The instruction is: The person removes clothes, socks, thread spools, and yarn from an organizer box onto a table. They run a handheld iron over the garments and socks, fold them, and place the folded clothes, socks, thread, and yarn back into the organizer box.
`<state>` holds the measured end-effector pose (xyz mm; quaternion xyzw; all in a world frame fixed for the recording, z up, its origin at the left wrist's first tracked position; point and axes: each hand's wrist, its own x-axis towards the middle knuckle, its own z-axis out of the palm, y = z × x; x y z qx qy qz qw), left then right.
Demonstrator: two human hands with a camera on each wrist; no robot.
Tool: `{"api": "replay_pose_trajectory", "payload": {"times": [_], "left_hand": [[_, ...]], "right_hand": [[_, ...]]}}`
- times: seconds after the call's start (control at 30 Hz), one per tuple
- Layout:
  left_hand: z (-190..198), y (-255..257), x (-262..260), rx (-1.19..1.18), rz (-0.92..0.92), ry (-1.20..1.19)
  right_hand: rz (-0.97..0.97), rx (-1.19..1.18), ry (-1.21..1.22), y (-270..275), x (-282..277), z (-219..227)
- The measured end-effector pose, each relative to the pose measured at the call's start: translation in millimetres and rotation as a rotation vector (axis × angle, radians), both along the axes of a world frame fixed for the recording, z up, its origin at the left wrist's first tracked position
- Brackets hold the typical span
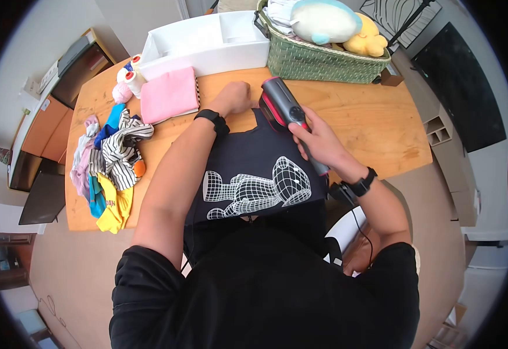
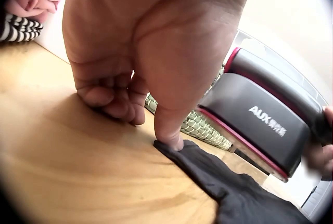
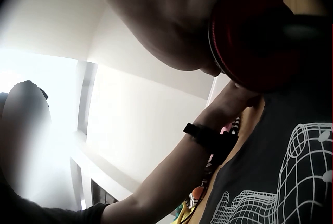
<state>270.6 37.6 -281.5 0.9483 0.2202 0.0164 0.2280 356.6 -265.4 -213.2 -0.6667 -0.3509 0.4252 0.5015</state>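
A dark top (image 1: 239, 154) with a white wireframe bear print lies across the near part of the wooden table. At its far edge, the thumb of my left hand (image 2: 156, 52) presses a corner of the cloth against the tabletop, the other fingers curled beside it. My right hand (image 1: 322, 139) grips the handle of a grey and pink handheld garment steamer (image 1: 283, 99), marked AUX in the left wrist view. The steamer's head is tilted over the top's far right side, close to my left hand. In the right wrist view the steamer's red end (image 3: 250, 47) is dark and partly hidden.
Left on the wooden table (image 1: 382, 122) is a pile of crumpled clothes (image 1: 111, 148). Behind it are a folded pink cloth (image 1: 169, 96) and thread spools (image 1: 133, 84). A white divided bin (image 1: 207, 46) and green basket (image 1: 324, 61) with plush toys line the back.
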Motion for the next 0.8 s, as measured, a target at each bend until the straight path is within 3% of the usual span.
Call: {"api": "replay_pose_trajectory", "payload": {"times": [0.4, 0.57, 0.8], "left_hand": [[-6.2, 3.8, 2.7, -0.004, -0.001, 0.001], [7.9, 3.8, 1.0, -0.149, 0.013, 0.064], [17.5, -10.3, -0.3, -0.007, -0.003, 0.145]], "right_hand": [[-0.048, -0.118, -0.168, 17.4, 7.6, -18.3], [-0.036, -0.131, -0.180, 19.8, 8.5, -17.5], [-0.040, -0.163, -0.199, 23.0, 14.2, -16.6]]}}
